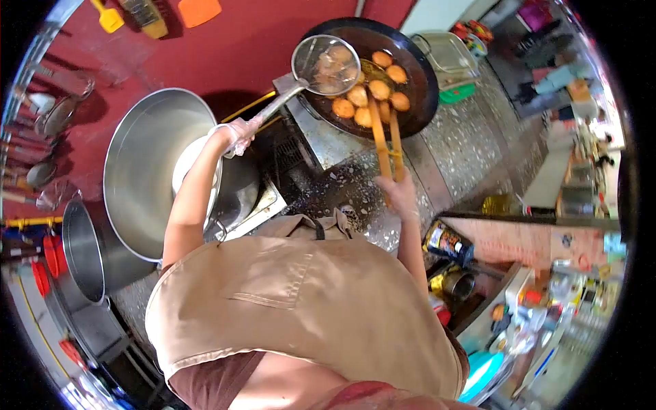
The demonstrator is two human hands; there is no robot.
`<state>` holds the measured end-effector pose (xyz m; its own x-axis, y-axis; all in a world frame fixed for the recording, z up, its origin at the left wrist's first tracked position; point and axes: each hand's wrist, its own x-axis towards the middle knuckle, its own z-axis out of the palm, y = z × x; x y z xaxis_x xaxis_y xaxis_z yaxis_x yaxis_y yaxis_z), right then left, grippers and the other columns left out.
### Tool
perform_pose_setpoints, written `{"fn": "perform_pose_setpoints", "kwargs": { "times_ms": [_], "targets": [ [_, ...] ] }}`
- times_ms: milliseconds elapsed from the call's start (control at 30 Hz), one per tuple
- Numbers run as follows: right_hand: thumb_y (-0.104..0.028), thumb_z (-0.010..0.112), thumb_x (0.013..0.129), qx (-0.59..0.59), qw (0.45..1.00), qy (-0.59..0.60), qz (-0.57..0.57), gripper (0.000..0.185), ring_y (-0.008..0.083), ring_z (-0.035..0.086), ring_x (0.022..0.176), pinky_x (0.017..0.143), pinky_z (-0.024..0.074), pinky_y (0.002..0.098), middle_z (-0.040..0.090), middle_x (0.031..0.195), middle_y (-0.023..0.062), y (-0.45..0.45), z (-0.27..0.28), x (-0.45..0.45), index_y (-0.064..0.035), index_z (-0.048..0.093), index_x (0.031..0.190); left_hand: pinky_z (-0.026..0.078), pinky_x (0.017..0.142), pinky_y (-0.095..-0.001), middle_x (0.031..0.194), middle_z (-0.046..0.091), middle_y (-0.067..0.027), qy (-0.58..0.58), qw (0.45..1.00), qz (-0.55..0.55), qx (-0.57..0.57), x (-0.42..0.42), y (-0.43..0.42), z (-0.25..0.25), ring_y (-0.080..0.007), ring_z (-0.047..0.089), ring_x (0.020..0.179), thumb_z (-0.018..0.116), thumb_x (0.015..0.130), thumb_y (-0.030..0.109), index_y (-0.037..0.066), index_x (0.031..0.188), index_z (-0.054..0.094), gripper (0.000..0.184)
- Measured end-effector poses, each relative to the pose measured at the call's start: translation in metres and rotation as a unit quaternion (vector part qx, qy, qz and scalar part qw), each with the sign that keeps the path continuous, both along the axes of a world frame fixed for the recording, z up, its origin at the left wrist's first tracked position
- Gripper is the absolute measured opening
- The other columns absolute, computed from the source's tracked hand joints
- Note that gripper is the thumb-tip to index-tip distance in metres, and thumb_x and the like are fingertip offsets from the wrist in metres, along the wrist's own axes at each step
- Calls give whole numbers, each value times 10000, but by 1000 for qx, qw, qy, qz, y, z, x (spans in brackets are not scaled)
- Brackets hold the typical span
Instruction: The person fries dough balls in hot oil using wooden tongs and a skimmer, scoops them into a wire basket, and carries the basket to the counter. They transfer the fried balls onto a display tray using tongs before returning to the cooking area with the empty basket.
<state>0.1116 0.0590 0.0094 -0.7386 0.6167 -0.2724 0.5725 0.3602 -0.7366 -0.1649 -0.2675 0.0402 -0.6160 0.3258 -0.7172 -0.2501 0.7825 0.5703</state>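
Note:
My left hand [237,134], in a thin clear glove, is closed around the long handle of a wire-mesh skimmer [298,63]. The skimmer's round mesh head is over the left side of a dark wok [422,65]. Brown pieces show at the mesh; whether they lie in it or beneath it I cannot tell. Closed in my right hand [400,193] is a pair of wooden tongs [380,140], whose two long arms reach into the wok. Their tips are among several round golden-brown fried balls [379,89] in dark oil. A ball touches or sits close to the tips.
A large steel pot [126,171] stands to my left, with a smaller pot [83,249] nearer me. Utensils hang along the red wall [253,34]. Right of the wok sits a clear lidded container [447,58]. A wooden board edge [506,239] and bottles are at my right.

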Motion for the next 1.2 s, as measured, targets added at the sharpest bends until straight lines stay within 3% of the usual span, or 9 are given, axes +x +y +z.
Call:
{"fn": "perform_pose_setpoints", "kwargs": {
  "times_ms": [67, 167, 233, 367, 433, 533, 667, 867, 1200],
  "targets": [
    [-431, 733, 609, -7, 1000, 18, -17, 841, 380, 561, 990, 835, 443, 403, 568, 1071, 252, -24, 7, -4, 15, 402, 1241, 378, 349, -323, 468, 446, -55, 4, 999, 21, 26, 0, -2, -11, -164, 428, 347, 411, 862, 572, 43, 652, 471, 572],
    [-417, 720, 620, 42, 994, -61, -77, 833, 376, 570, 970, 819, 456, 409, 567, 1063, 253, -58, 20, -7, 38, 387, 1233, 373, 341, -325, 453, 438, -48, 11, 991, -20, 132, -9, -13, -43, -170, 417, 333, 429, 859, 566, 54, 638, 472, 559],
    [-388, 711, 632, 173, 977, -105, -68, 866, 372, 576, 950, 808, 472, 408, 565, 1034, 253, -66, 16, -4, 60, 318, 1260, 370, 339, -323, 444, 432, -41, -6, 989, -24, 145, -7, -14, -44, -172, 418, 333, 432, 859, 559, 70, 618, 464, 547],
    [-324, 698, 660, 176, 963, -190, -76, 914, 354, 582, 945, 812, 490, 382, 545, 1031, 242, -86, 38, -2, 58, 187, 1315, 381, 337, -337, 467, 426, -56, 19, 990, -37, 134, -15, -11, -76, -191, 416, 326, 420, 872, 514, 65, 604, 451, 524],
    [-326, 701, 653, 161, 959, -226, -65, 961, 355, 568, 982, 830, 481, 379, 513, 1092, 252, -87, 24, -3, 43, 133, 1335, 380, 327, -338, 459, 408, -46, -3, 994, 17, 105, -6, -5, -61, -187, 404, 318, 425, 871, 516, 72, 608, 448, 517],
    [-307, 680, 674, 130, 957, -249, -69, 938, 336, 534, 1054, 882, 451, 363, 482, 1150, 245, -92, 17, -8, 40, 126, 1346, 370, 315, -322, 454, 393, -35, 18, 995, 25, 94, -3, -1, -58, -178, 394, 312, 433, 863, 538, 80, 609, 443, 524],
    [-286, 687, 679, 120, 956, -252, -88, 913, 343, 534, 1056, 875, 457, 361, 484, 1141, 257, -100, 23, -13, 31, 140, 1339, 360, 302, -312, 447, 387, -30, 1, 994, 31, 100, -1, 0, -52, -173, 390, 308, 438, 863, 540, 80, 628, 442, 516],
    [-306, 735, 671, 102, 958, -252, -87, 882, 322, 532, 1069, 865, 469, 371, 477, 1163, 206, -100, 25, -10, -15, 194, 1305, 347, 311, -333, 442, 371, -36, -18, 994, 44, 102, -13, 0, -74, -187, 356, 315, 447, 829, 602, 86, 629, 437, 553],
    [-316, 738, 669, 68, 964, -256, -27, 1000, 320, 510, 1101, 868, 470, 356, 449, 1236, 238, -86, 29, -6, 4, 106, 1375, 357, 319, -328, 449, 377, -37, -14, 992, 24, 125, -10, 1, -66, -185, 367, 320, 453, 844, 568, 84, 636, 440, 527]
  ]
}}
